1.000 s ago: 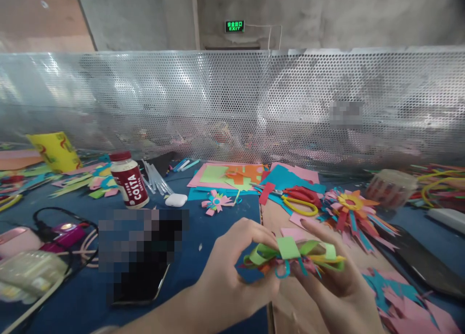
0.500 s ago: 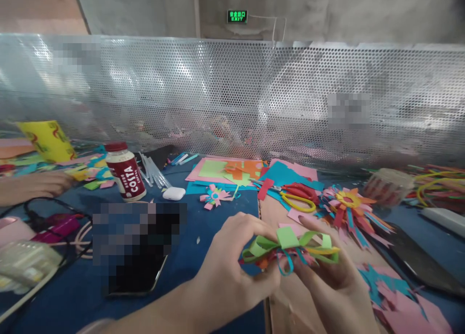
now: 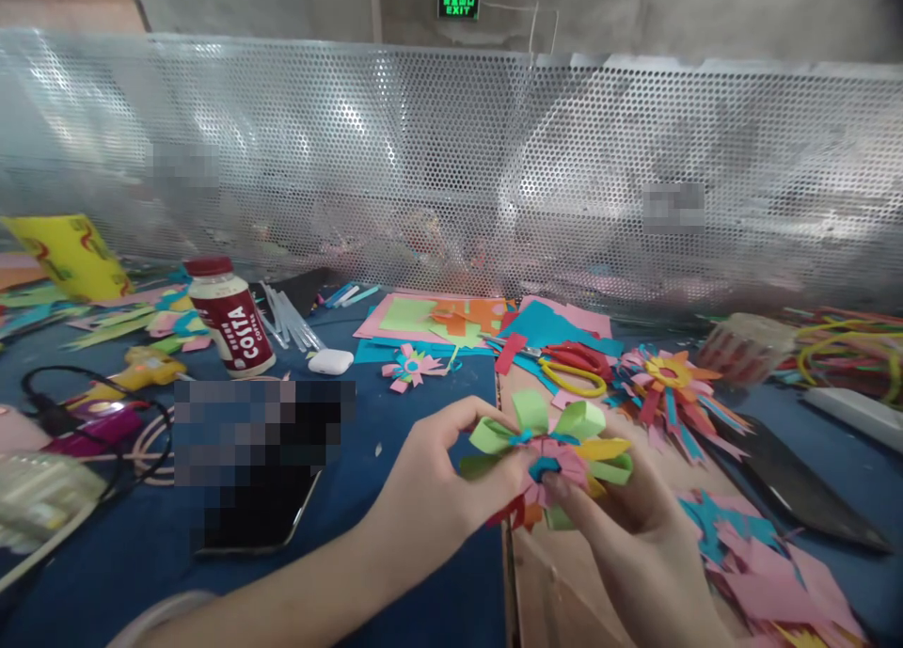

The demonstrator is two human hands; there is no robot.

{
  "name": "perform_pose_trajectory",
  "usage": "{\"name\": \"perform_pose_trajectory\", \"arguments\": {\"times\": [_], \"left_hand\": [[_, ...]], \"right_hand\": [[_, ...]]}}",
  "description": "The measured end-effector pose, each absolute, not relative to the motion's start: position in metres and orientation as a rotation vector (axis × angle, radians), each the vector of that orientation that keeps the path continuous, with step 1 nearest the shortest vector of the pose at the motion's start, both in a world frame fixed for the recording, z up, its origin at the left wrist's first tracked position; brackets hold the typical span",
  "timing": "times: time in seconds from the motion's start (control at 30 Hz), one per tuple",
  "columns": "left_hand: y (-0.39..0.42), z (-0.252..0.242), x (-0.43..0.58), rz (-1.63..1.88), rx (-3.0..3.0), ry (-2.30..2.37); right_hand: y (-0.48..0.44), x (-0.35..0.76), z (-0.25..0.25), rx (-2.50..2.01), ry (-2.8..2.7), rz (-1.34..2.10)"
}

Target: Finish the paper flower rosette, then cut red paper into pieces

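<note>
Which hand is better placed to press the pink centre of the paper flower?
Probably right: the right hand touches the pink centre of the looped multicoloured paper flower; the left hand grips its green edge.

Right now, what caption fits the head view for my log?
Left hand and right hand pinch a green-looped paper flower; scissors and a Costa bottle sit behind.

The paper flower [image 3: 548,452] between the left hand [image 3: 423,502] and right hand [image 3: 635,554] now tilts up, showing its pink centre; a right fingertip seems pressed onto it.
</note>
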State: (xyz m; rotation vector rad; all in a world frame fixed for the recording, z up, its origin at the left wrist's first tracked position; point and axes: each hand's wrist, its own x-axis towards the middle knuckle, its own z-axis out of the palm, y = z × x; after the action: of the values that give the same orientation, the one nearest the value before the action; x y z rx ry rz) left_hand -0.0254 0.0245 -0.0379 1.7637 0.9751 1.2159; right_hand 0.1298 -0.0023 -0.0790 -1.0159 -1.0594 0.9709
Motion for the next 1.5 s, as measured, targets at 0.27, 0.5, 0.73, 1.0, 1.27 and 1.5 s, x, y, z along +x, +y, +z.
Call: {"name": "perform_pose_trajectory", "arguments": {"times": [0.27,0.5,0.73,1.0,1.27,1.5], "left_hand": [[0.024,-0.037,-0.026,1.124,1.607,0.949],[0.028,-0.042,-0.027,1.073,1.536,0.947],[0.028,-0.042,-0.027,1.065,1.500,0.953],[0.030,-0.041,-0.024,1.011,1.492,0.963],[0.039,-0.036,-0.028,1.045,1.458,1.075],[0.046,-0.037,-0.028,1.003,1.395,1.103]], "right_hand": [[0.001,0.130,-0.080,-0.960,-1.122,0.979],[-0.002,0.130,-0.080,-1.029,-1.082,1.006],[-0.003,0.131,-0.080,-1.070,-1.076,1.007],[-0.002,0.127,-0.073,-1.024,-1.014,1.088],[0.001,0.127,-0.070,-1.095,-1.000,1.095],[0.003,0.129,-0.069,-1.190,-1.040,1.075]]}}
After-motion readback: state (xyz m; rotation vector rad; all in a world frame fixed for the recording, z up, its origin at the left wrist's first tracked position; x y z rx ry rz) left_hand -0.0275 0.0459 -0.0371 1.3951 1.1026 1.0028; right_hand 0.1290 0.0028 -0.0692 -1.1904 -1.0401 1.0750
